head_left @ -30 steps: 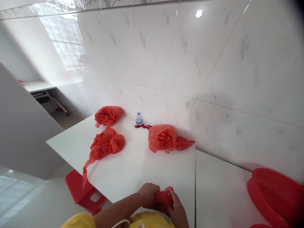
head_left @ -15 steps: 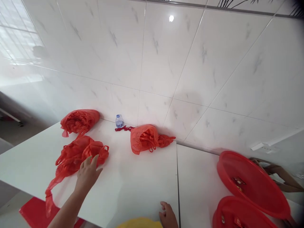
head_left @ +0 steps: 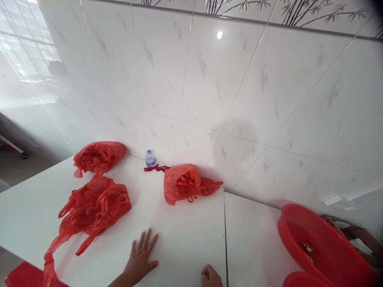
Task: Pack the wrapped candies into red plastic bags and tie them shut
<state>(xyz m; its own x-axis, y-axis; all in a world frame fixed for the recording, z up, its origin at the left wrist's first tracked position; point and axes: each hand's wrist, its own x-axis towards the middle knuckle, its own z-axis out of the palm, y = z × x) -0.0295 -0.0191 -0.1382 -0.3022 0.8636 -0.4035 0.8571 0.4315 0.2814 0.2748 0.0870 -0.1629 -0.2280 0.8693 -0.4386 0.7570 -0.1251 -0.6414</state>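
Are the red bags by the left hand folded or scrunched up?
Scrunched up: the red bags lie crumpled, with loose ends trailing.

Bright, diffuse indoor light, cool-white cast; barred window reflection (head_left: pixel 28 38) washes out the upper left of the glossy tiled wall (head_left: pixel 161 79), plus a small blown-out glare spot (head_left: pixel 220 35) near top center and a faint roundish dark patch on the tiles right of center. Shadows soft and pale on the white table (head_left: pixel 185 239), exposure high there but folds in the red plastic bags (head_left: pixel 97 207) readable. Wide-angle stretch toward the sides, red basin (head_left: pixel 332 235) soft at right, top-right corner dark, bottle (head_left: pixel 150 159) label too small to read.
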